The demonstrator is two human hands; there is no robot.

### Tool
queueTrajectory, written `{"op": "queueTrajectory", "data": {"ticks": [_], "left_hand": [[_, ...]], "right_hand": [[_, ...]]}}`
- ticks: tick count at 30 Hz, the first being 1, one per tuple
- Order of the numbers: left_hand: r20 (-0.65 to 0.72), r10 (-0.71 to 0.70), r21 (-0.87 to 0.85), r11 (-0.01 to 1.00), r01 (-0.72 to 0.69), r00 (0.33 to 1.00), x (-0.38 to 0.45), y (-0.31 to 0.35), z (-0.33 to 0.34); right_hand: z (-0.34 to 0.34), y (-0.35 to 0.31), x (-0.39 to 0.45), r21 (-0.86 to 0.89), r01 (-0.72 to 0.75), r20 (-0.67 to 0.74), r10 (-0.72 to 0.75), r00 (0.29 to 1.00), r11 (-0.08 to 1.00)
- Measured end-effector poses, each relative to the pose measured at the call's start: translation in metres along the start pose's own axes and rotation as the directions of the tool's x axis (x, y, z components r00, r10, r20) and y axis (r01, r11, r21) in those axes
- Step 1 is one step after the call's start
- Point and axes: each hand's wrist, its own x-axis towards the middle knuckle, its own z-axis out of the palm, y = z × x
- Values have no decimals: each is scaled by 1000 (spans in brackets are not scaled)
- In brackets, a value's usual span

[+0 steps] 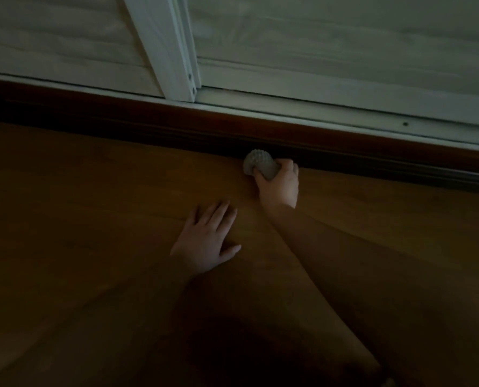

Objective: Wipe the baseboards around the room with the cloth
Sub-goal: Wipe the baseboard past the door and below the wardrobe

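Wooden floor [98,191], brown, dim light. Dark baseboard [176,127] runs across the scene from the left edge down to the right edge; taken as landmark

Right hand [278,185] at the foot of the baseboard, a little right of its midpoint. Fingers curled round a bunched pale grey cloth [260,166], bumpy texture. Cloth sticks out of the fist to the left and sits against the baseboard's lowest part, where it meets the floor. Cannot tell whether cloth actually presses on the wood or only lies just beside it; that strip is in deep shadow. Right forearm reaches back from the baseboard toward the lower right

Left hand [207,241] lies flat on the floor, on the near side of the baseboard and well apart from it, left of and nearer the camera than the right hand. Fingers straight, slightly spread, pointing toward the baseboard; thumb out to the right. Holds nothing

Beyond the baseboard: a white frame rail [344,114] running along its top edge, a white upright post [162,46] rising from that rail, and pale panels [344,37] with faint horizontal bands on either side of the post. Small dark object at the far left end of the baseboard, too dark to identify
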Motion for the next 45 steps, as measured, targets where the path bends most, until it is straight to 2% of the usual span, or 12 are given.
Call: {"op": "queueTrajectory", "data": {"ticks": [3,6,9,13,19,25,27,29,31,33,38,45], "left_hand": [[8,86,68,994,-86,996,4,-2,0],[51,107,97,989,-112,993,16,7,-1],[76,88,97,991,-95,993,32,19,-3],[76,48,59,997,-53,996,46,28,-7],[108,74,77,994,-83,991,53,24,-11],[114,87,66,993,-95,990,56,19,-8],[105,89,53,994,-95,991,57,18,-8],[89,87,39,995,-91,992,57,16,-9],[69,74,31,997,-76,995,57,13,-10],[48,49,32,998,-51,998,54,9,-10],[47,-2,5,1000,2,999,39,-11,-7],[44,25,13,1000,-26,999,31,-20,-7]], "right_hand": [[-37,31,5,8,-45,-82,45,996,999],[-80,60,16,-66,-20,-90,14,996,998],[-119,82,26,-146,34,-81,-47,996,989],[-163,110,33,-192,10,-133,-36,990,981],[-194,125,48,-329,65,-55,-88,995,942],[-213,142,44,-307,-158,-238,86,968,939],[-210,135,40,-380,-70,-194,-5,981,923],[-197,119,35,-428,91,-67,-132,989,899],[-172,97,27,-397,199,38,-201,979,896],[-141,74,20,-335,246,73,-235,969,910],[-66,17,12,-238,286,86,-273,958,928],[-25,-2,-1,-161,129,13,-129,992,978]]}}
